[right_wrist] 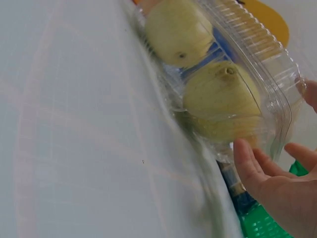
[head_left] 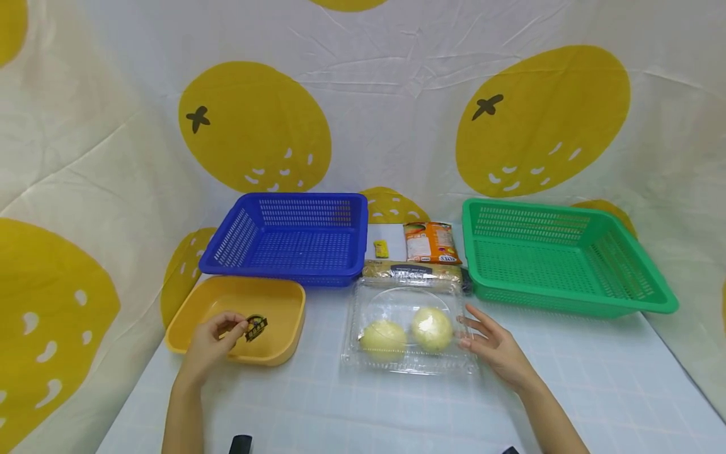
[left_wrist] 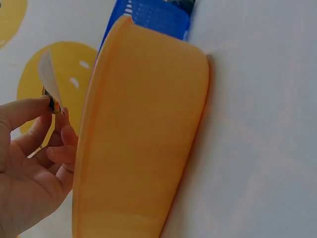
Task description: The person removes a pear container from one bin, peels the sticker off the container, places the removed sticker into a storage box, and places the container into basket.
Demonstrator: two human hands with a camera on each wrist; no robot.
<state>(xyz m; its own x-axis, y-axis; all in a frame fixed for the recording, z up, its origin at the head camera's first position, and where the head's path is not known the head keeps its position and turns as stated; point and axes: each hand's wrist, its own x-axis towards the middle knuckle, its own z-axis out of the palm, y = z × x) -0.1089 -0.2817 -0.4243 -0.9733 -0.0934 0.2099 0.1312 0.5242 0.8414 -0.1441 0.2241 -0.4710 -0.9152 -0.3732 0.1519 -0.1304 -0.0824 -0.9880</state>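
Note:
My left hand [head_left: 212, 343] pinches a small dark sticker [head_left: 256, 328] with colourful print between thumb and fingertip. It hangs over the yellow-orange plastic tub [head_left: 278, 299], and the left wrist view shows its white curled backing [left_wrist: 49, 77]. To the right lies a clear plastic clamshell box [head_left: 403, 367] with a pale yellow pear [head_left: 382, 340] and a second pear [head_left: 432, 328] inside. My right hand [head_left: 499, 353] holds this box by its right side. In the right wrist view the thumb [right_wrist: 311, 93] meets the box's rim while fingers [right_wrist: 243, 153] lie along its lower side.
Behind the tub stands a blue basket [head_left: 306, 249], and a green basket [head_left: 567, 265] is at the right. Between them lie an orange snack bag [head_left: 431, 243], a small yellow packet [head_left: 381, 248] and a long gold packet [head_left: 380, 269] just behind the box.

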